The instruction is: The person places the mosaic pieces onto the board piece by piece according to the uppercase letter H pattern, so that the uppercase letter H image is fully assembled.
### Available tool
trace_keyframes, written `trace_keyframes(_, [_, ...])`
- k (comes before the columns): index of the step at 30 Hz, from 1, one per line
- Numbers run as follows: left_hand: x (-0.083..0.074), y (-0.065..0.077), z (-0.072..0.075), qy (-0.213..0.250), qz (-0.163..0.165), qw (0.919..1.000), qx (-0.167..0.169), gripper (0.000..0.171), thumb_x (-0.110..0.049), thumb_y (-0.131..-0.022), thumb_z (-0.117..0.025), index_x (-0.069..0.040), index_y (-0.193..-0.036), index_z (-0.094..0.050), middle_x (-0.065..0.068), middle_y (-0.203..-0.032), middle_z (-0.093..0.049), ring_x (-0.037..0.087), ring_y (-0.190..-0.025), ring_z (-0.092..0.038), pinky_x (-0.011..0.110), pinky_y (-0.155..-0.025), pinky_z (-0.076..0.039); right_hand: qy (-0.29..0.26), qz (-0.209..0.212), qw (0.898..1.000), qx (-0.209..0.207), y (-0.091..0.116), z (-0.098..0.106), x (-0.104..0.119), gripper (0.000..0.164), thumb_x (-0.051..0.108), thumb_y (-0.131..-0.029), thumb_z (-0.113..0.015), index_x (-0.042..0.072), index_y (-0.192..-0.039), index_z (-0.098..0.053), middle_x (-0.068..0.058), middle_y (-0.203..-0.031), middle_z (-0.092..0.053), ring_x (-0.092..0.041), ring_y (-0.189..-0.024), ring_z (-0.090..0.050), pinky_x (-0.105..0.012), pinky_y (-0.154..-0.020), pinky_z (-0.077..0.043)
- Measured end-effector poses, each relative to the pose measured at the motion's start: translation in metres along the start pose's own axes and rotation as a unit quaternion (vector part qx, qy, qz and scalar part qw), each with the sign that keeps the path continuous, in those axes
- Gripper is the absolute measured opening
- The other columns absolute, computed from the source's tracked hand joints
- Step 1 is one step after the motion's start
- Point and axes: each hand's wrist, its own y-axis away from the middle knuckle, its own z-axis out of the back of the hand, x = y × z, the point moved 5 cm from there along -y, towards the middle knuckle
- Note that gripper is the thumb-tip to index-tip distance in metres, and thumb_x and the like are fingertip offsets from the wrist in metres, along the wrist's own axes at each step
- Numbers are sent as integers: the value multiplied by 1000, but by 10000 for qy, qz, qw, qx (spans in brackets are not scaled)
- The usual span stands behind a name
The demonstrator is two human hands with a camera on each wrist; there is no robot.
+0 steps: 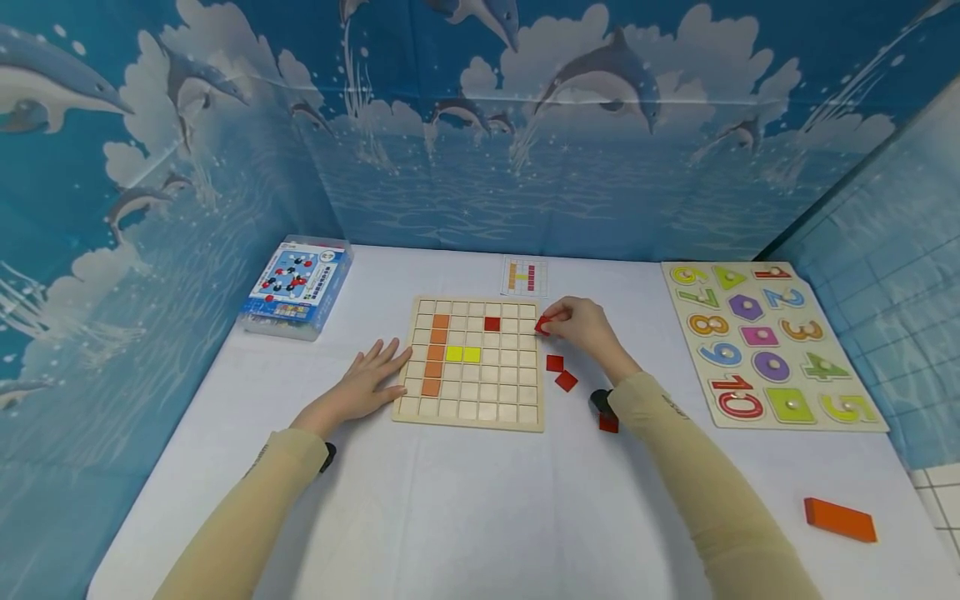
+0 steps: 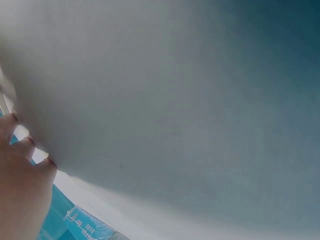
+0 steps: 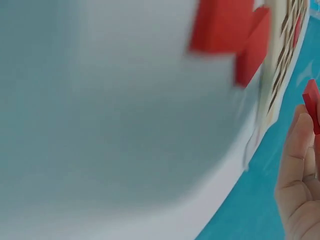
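Note:
A wooden grid board (image 1: 487, 412) lies on the white table. A column of orange tiles (image 1: 435, 353), two yellow tiles (image 1: 462, 355) and one red tile (image 1: 492, 324) sit in its cells. My left hand (image 1: 362, 385) has its fingers spread, with fingertips at the board's left edge. Over the board's right edge, my right hand (image 1: 581, 327) pinches a red square tile (image 3: 311, 100) between thumb and fingers. Loose red tiles (image 1: 555, 363) lie right of the board, one of them (image 1: 608, 423) partly hidden under the right wrist.
Behind the board lies a small pattern card (image 1: 524, 277) with orange, yellow and red squares. A boxed set (image 1: 296, 287) stands at the back left. To the right are a number-and-shape puzzle board (image 1: 772, 346) and an orange block (image 1: 840, 520).

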Motion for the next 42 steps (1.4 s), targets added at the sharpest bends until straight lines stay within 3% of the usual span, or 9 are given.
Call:
trace_keyframes(8, [-3,1,0,59,-20,10000,28,71,-33,-99,-58,-15,-158,-23,17,-165,-9,41,-152,1,62,-121,0,-311,130,9991,269,-2,-26,23,23,18,-92,-71,7,-112,-68,-11,-100,-70,-24,-85,-66,-27,-72,-50])
trace_keyframes(21, [-2,3,-2,101,17,9999,-10,71,-31,-98,-60,-14,-157,-24,17,-165,-10,42,-152,0,63,-121,0,-220,228,9988,363,-9,-58,41,13,11,-90,-71,6,-102,-72,-9,-90,-69,-18,-76,-63,-23,-66,-48])
trace_keyframes(33, [-2,2,-2,83,-12,10000,-7,71,-31,-98,-60,-15,-157,-24,17,-165,-10,42,-152,0,63,-121,0,376,519,9977,230,-10,-68,48,7,6,-88,-71,3,-94,-72,-10,-89,-67,-17,-74,-53,-21,-61,-42])
trace_keyframes(42, [-2,1,1,51,-33,10000,-10,71,-32,-98,-60,-15,-157,-24,17,-165,-10,42,-152,1,63,-121,0,840,648,9943,58,-8,-69,56,4,6,-88,-70,3,-91,-70,-12,-97,-70,-20,-83,-58,-31,-75,-51])
